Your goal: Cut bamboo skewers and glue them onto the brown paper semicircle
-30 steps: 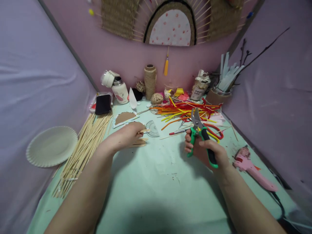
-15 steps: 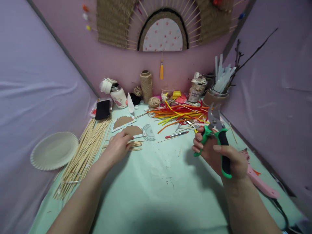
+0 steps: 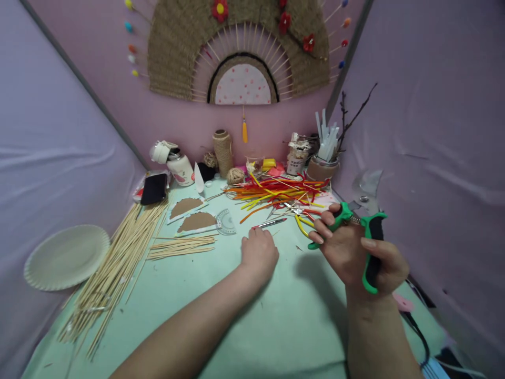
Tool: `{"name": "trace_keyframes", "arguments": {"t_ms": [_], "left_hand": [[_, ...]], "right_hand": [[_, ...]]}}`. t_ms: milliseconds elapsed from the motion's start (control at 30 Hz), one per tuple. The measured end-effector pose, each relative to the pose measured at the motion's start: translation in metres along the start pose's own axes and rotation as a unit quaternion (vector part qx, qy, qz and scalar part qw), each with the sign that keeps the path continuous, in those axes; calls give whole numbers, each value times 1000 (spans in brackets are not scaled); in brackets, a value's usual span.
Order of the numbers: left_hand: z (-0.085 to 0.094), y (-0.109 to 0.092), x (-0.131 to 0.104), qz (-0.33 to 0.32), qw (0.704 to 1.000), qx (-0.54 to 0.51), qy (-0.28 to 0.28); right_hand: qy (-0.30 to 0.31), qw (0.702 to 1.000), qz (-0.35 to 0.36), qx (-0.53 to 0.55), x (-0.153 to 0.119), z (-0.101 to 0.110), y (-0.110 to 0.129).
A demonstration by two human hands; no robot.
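Note:
Green-handled pruning shears (image 3: pixel 374 237) are gripped in my right hand (image 3: pixel 351 252), raised over the right side of the table, with their blades spread apart. My left hand (image 3: pixel 259 253) rests on the table with its fingers curled, at the left end of a red-tipped pen (image 3: pixel 272 223); whatever its fingertips hold is hidden. A small row of short sticks (image 3: pixel 181 246) lies to the left of that hand. Just beyond the row are two cardboard half-circles (image 3: pixel 197 222) (image 3: pixel 186 208) and a clear protractor (image 3: pixel 226 223).
Long bamboo sticks (image 3: pixel 122 263) and a paper plate (image 3: pixel 67 257) lie on the left. Colourful pipe cleaners (image 3: pixel 276 189), twine (image 3: pixel 223 152), a white bottle (image 3: pixel 180 167) and a jar of white sticks (image 3: pixel 323 167) stand or lie along the back. A black cord (image 3: pixel 420 331) runs at right.
My left hand has moved right, from the short sticks to the pen. The shears in my right hand have tilted and opened wider. The camera view has shifted.

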State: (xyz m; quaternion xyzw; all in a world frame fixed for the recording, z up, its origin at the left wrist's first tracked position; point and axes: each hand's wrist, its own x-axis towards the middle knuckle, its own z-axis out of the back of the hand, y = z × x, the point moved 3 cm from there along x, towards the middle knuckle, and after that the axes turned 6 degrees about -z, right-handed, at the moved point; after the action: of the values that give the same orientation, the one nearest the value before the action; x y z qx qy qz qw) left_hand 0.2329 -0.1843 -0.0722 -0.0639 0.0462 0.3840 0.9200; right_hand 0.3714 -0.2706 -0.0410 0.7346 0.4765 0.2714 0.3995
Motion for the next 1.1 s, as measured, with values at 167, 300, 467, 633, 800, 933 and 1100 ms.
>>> {"name": "trace_keyframes", "arguments": {"t_ms": [167,300,467,633,800,933,1100], "left_hand": [[-5,-13,12,-10,999,19,27],[-4,-10,20,-52,998,15,39],[18,-14,52,-136,991,-6,8],[31,-35,98,-160,987,-1,-31],[20,-51,121,-157,987,13,-31],[18,-50,123,-171,984,30,-33],[37,-43,109,-177,983,38,-24]], "right_hand": [[-13,999,19,-29,-5,-1,11],[-34,998,57,-12,-12,-3,26],[-49,996,75,-1,-22,-4,35],[-23,996,68,45,-23,-6,34],[-50,995,43,75,-20,-3,32],[-44,990,43,129,-23,-4,37],[-28,979,60,192,-36,-8,48]]}}
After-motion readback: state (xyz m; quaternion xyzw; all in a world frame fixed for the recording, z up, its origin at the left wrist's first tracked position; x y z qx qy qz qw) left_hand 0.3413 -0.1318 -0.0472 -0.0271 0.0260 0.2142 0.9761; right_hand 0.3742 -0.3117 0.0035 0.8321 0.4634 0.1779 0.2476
